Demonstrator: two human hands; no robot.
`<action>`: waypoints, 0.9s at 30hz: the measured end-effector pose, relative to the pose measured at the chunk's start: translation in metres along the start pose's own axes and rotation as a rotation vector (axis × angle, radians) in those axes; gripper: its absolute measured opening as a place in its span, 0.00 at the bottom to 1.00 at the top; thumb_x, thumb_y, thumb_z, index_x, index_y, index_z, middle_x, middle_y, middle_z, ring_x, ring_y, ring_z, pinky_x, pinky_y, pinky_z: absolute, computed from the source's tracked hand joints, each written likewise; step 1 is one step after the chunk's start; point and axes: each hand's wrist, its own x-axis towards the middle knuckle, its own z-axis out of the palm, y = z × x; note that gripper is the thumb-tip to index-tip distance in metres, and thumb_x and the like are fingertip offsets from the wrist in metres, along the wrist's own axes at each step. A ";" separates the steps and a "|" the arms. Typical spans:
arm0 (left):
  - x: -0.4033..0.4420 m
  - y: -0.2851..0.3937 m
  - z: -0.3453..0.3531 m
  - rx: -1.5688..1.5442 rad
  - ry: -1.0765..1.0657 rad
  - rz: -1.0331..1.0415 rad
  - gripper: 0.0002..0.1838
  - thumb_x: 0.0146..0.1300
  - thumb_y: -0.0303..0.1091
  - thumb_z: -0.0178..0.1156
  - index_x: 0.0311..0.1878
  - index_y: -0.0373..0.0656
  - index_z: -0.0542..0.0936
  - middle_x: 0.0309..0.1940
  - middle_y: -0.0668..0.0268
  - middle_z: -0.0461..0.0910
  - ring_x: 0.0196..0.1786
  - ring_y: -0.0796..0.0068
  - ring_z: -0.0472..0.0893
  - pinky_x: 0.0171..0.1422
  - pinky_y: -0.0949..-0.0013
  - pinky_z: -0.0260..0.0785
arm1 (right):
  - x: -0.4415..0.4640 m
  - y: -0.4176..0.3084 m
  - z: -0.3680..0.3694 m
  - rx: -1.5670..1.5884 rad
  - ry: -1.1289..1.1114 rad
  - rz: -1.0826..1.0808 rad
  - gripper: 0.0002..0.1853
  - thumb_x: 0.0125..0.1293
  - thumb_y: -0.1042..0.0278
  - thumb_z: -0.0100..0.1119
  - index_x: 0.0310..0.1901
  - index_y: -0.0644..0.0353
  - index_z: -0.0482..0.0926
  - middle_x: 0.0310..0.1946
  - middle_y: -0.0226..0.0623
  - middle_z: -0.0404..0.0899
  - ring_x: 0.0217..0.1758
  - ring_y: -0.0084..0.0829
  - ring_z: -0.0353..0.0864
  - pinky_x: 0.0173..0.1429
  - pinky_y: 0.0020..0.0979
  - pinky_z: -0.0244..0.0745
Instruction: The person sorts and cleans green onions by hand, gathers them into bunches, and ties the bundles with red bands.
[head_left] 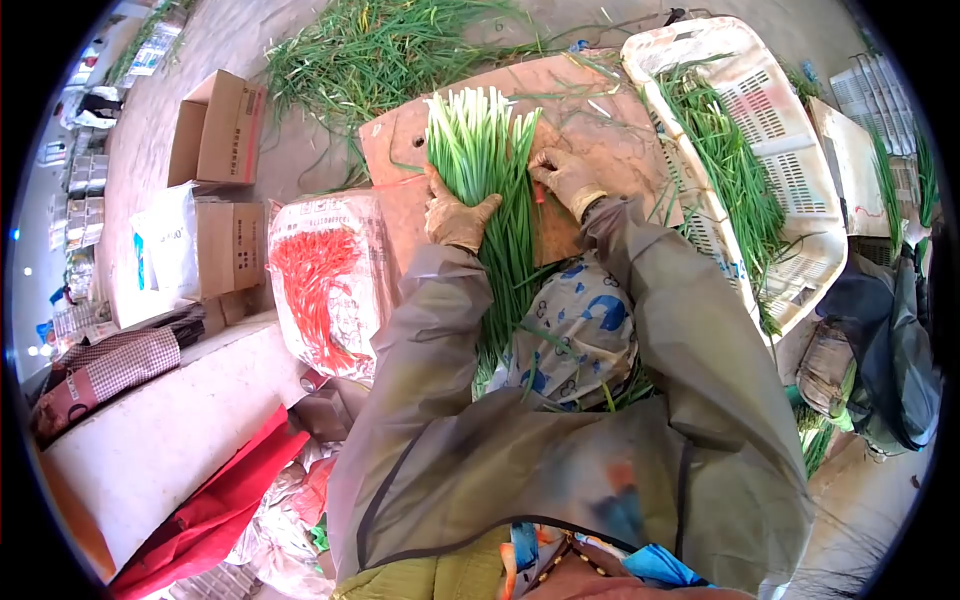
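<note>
A translucent, grey-olive plastic smock (500, 450) had thin dark piping and loose, creased sleeves (690, 310) that narrowed toward the cuffs. Below it showed an olive-green padded garment (430, 577) and brightly printed blue-and-orange cloth (662, 564). The left hand (458, 215) and right hand (570, 180) appeared gloved.

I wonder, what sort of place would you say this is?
Probably a vegetable packing area: the left hand holds a bunch of green stalks, with more in a white crate and red strips nearby.
</note>
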 end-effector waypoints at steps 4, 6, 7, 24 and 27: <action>0.001 0.002 -0.001 0.000 -0.001 0.012 0.65 0.34 0.52 0.72 0.70 0.44 0.39 0.56 0.41 0.65 0.54 0.45 0.70 0.56 0.54 0.64 | 0.012 0.035 0.005 -0.102 0.087 -0.251 0.07 0.57 0.73 0.54 0.37 0.58 0.78 0.28 0.39 0.78 0.32 0.30 0.77 0.38 0.29 0.71; -0.002 0.001 -0.002 -0.007 0.006 0.018 0.65 0.34 0.52 0.72 0.70 0.44 0.38 0.56 0.42 0.64 0.54 0.46 0.70 0.57 0.54 0.64 | 0.004 0.044 -0.003 -0.131 0.055 -0.153 0.09 0.57 0.74 0.52 0.39 0.57 0.78 0.27 0.39 0.78 0.31 0.31 0.77 0.38 0.29 0.71; -0.001 0.000 0.000 -0.017 0.007 0.020 0.65 0.35 0.52 0.72 0.70 0.43 0.39 0.56 0.42 0.65 0.54 0.46 0.69 0.57 0.54 0.64 | 0.002 0.048 -0.009 -0.192 0.060 -0.198 0.10 0.57 0.76 0.51 0.39 0.57 0.79 0.27 0.39 0.78 0.31 0.31 0.76 0.38 0.30 0.71; -0.006 0.008 -0.003 0.048 0.016 0.011 0.67 0.35 0.57 0.72 0.70 0.43 0.36 0.55 0.35 0.65 0.54 0.41 0.70 0.55 0.53 0.65 | 0.014 0.004 0.009 -0.180 0.141 -0.088 0.15 0.54 0.56 0.61 0.38 0.58 0.77 0.33 0.46 0.78 0.38 0.46 0.77 0.43 0.37 0.69; -0.016 0.022 -0.006 0.031 0.053 0.018 0.72 0.29 0.65 0.70 0.70 0.46 0.35 0.65 0.41 0.52 0.61 0.43 0.64 0.58 0.52 0.64 | 0.021 -0.019 0.022 -0.248 0.050 0.019 0.17 0.54 0.54 0.59 0.39 0.58 0.78 0.35 0.47 0.79 0.41 0.47 0.77 0.45 0.40 0.69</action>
